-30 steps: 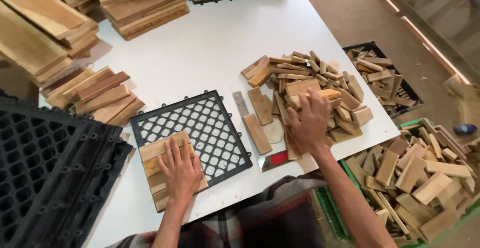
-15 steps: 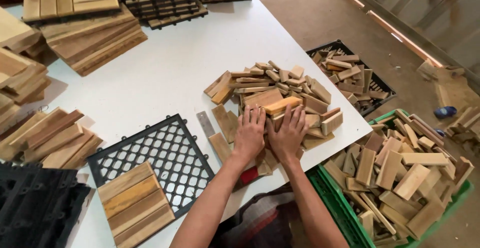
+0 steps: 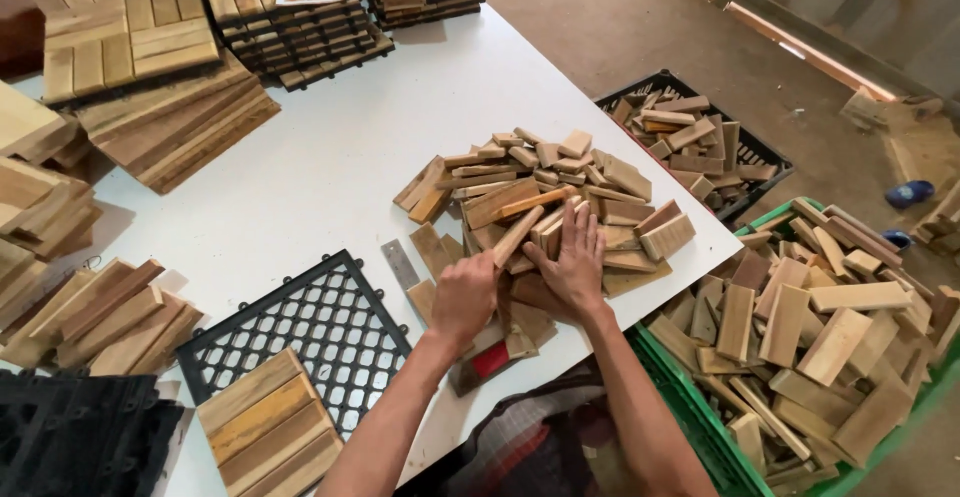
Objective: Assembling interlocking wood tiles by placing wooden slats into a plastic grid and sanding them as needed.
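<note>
Wooden slats, three side by side, fill the near corner of a black plastic grid at the desk edge. Just beyond, the left hand is closed in a fist around the lower end of a short wood strip; the strip's long axis runs diagonally, its free end pointing up and away to the right, over the heap. Right hand lies flat beside it, fingers extended and together, pressing on the pile of wood offcuts and gripping nothing. A grey metal plate lies between grid and pile. Right of the desk, a green crate holds more offcuts; farther off stands a black crate. Stacked finished tiles occupy the far edge.
</note>
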